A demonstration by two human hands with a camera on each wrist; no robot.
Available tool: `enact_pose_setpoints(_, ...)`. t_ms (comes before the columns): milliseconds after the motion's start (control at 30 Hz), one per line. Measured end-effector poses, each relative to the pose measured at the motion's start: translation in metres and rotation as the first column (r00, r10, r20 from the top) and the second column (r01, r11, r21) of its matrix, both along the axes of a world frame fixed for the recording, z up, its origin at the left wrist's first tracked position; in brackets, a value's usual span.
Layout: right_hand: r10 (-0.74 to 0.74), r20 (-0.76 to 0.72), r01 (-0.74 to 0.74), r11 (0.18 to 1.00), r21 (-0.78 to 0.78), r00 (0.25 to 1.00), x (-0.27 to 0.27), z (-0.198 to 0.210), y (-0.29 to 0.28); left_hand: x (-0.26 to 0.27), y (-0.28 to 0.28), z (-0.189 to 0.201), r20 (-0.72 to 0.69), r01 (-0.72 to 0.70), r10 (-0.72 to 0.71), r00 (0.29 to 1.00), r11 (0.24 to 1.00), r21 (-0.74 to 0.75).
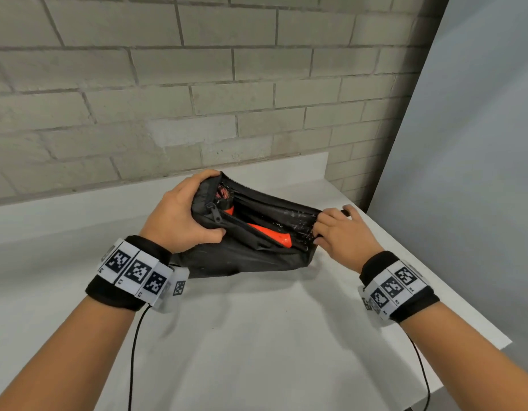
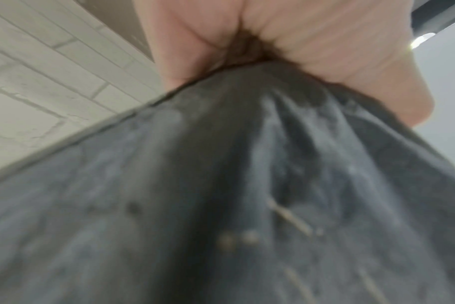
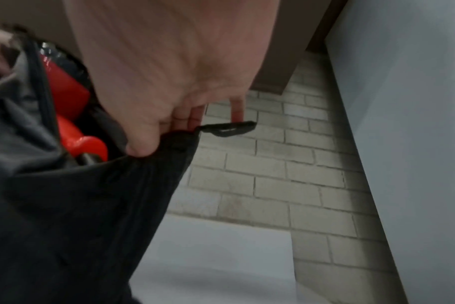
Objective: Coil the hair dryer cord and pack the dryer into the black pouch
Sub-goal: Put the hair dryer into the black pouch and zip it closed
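Note:
A black pouch (image 1: 245,256) sits on the white table (image 1: 256,336), its zipper mouth open. Inside it lies the orange hair dryer (image 1: 268,232), partly covered by the fabric; its cord is hidden. My left hand (image 1: 182,215) grips the pouch's left end, fingers curled over the rim near the zipper slider (image 1: 213,213). My right hand (image 1: 342,232) pinches the right end of the mouth. In the right wrist view the thumb presses the pouch (image 3: 91,205) edge beside a black pull tab (image 3: 229,128), with the dryer (image 3: 73,115) showing inside. The left wrist view shows only blurred pouch fabric (image 2: 221,195) bunched under my left hand (image 2: 286,41).
A pale brick wall (image 1: 197,84) rises right behind the table. A smooth grey panel (image 1: 470,143) stands along the right side, close to the table's right edge. Black wrist-camera cables (image 1: 135,351) hang from both wrists.

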State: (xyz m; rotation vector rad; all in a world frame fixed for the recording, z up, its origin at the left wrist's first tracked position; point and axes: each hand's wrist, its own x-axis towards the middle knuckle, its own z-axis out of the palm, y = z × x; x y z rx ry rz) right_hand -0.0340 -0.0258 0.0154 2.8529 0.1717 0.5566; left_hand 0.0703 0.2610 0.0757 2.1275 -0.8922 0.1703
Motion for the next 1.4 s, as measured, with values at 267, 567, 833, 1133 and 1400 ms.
enact_pose_setpoints(267, 0.114, -0.089, -0.115, 0.993, -0.007, 0.989, -0.019, 0.022, -0.008, 0.009, 0.006, -0.003, -0.033, -0.119, 0.115, 0.993, 0.979, -0.163)
enact_pose_setpoints(567, -0.006, 0.058, -0.024, 0.866, 0.5, 0.998, -0.016, 0.04, -0.014, 0.004, 0.001, -0.016, -0.081, 0.01, -0.023, 0.996, 0.987, -0.159)
enact_pose_setpoints(833, -0.15, -0.236, 0.241, 0.871, 0.429, 0.96, -0.005, 0.046, -0.008, 0.0, -0.001, -0.024, -0.053, 0.104, -0.113, 0.992, 0.984, -0.145)
enact_pose_setpoints(1133, -0.142, -0.09, 0.168, 0.791, 0.589, 0.986, -0.007, 0.047, -0.002, -0.007, 0.005, -0.027, -0.006, 0.157, -0.164, 0.987, 0.955, -0.251)
enact_pose_setpoints(1400, -0.306, 0.164, 0.135, 0.756, 0.64, 0.938, -0.006, 0.043, -0.009, -0.002, 0.002, -0.025, -0.202, -0.028, -0.08, 0.976, 0.875, -0.483)
